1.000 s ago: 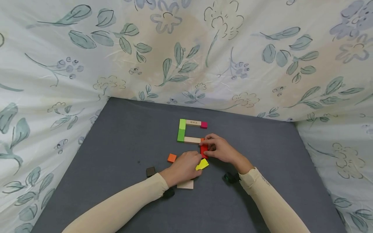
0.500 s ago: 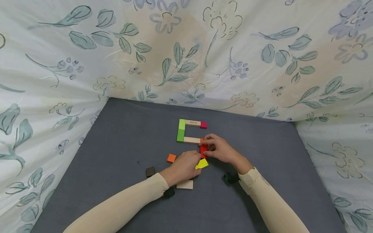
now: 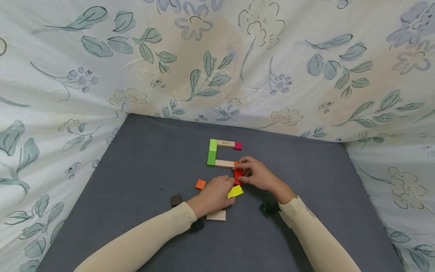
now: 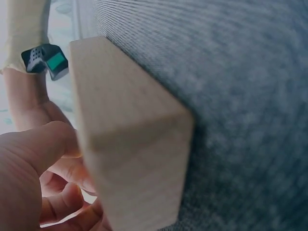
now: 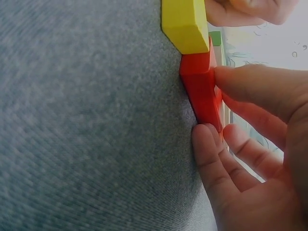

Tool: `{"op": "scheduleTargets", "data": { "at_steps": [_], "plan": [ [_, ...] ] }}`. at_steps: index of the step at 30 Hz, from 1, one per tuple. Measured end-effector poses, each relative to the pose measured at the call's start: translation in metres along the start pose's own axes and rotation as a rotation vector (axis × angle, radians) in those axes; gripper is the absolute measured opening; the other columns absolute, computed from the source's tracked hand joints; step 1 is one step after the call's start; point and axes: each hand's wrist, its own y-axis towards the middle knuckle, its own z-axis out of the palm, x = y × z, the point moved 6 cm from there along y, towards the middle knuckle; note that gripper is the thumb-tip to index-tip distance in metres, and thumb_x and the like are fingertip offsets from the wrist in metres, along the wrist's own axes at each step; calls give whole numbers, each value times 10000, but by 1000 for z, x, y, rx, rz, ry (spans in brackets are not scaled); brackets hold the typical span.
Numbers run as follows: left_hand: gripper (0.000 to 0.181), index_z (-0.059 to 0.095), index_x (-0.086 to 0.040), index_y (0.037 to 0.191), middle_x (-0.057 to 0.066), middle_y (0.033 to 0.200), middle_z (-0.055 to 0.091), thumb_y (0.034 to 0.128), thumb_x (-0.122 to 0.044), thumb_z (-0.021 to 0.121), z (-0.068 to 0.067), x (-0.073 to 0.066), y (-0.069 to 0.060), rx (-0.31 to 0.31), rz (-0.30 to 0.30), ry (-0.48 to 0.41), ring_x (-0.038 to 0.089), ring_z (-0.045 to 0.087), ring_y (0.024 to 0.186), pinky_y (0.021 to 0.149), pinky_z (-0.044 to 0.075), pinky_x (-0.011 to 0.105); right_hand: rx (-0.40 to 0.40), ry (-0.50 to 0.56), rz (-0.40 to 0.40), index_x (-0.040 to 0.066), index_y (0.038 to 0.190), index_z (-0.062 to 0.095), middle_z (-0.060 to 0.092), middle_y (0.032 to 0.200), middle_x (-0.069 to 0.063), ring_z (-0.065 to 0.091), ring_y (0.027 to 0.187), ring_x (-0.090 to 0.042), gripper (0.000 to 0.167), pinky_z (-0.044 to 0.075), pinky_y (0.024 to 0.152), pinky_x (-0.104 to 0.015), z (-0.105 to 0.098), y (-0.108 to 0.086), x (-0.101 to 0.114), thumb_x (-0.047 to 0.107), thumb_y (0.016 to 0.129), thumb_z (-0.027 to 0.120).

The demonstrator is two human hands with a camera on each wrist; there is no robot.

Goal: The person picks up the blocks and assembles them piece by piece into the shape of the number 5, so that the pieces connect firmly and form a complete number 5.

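Observation:
My right hand (image 3: 258, 174) holds a red block (image 3: 238, 176) flat on the grey cloth, thumb and fingers set along it. A yellow block (image 3: 236, 190) lies slantwise at the red block's near end, touching it in the right wrist view. My left hand (image 3: 215, 192) pinches this yellow block and partly covers it. Beyond, wooden planks (image 3: 224, 163), a green block (image 3: 211, 158), a light green block (image 3: 213, 145) and a magenta block (image 3: 238, 146) form an angular outline that runs into the red block. A bit of orange shows at that join.
An orange block (image 3: 200, 184) and a dark brown block (image 3: 175, 200) lie left of my left hand. A pale wooden block (image 3: 216, 215) sits below it, large in the left wrist view. Flowered cloth (image 3: 217, 75) rises behind the grey cloth (image 3: 153, 151) and at both sides.

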Motion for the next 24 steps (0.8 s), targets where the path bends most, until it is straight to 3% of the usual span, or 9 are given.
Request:
{"op": "scheduleTargets", "data": {
  "at_steps": [16, 24],
  "plan": [
    [317, 716, -75, 1133, -13, 863, 569, 950, -304, 838, -3, 2, -2, 32, -10, 9, 127, 531, 736, 684, 499, 279, -19, -36, -8, 94, 1274, 797, 579, 1322, -85, 665, 919, -167, 329, 614, 874, -373, -4, 0, 6, 57, 952, 852],
    [300, 720, -79, 1100, -16, 844, 551, 953, -316, 828, -3, 1, -3, 27, -2, 12, 127, 517, 715, 648, 470, 275, -63, -66, -47, 93, 1270, 787, 619, 1233, -41, 617, 881, -174, 333, 604, 820, -338, -6, 0, 7, 56, 946, 857]
  ]
}}
